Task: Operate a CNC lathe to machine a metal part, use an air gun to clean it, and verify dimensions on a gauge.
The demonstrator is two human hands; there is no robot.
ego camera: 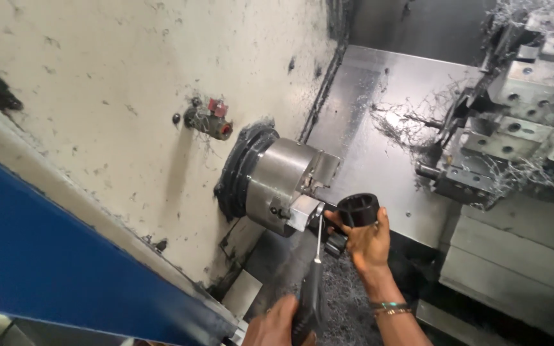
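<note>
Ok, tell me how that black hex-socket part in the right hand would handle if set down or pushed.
The black hex-socket part looks thick-walled and rigid, so probably heavy for its size. Its round outer wall suggests it could roll if laid sideways. The right hand pinches only its lower edge, beside the lathe chuck, so it may slip.

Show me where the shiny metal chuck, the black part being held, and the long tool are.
metal chuck (277, 182): head view, on its rounded steel side.
black part (358, 209): head view, on its ring-shaped top.
long tool (311, 301): head view, on its dark handle.

No packages, labels, signs or screens visible.
</note>
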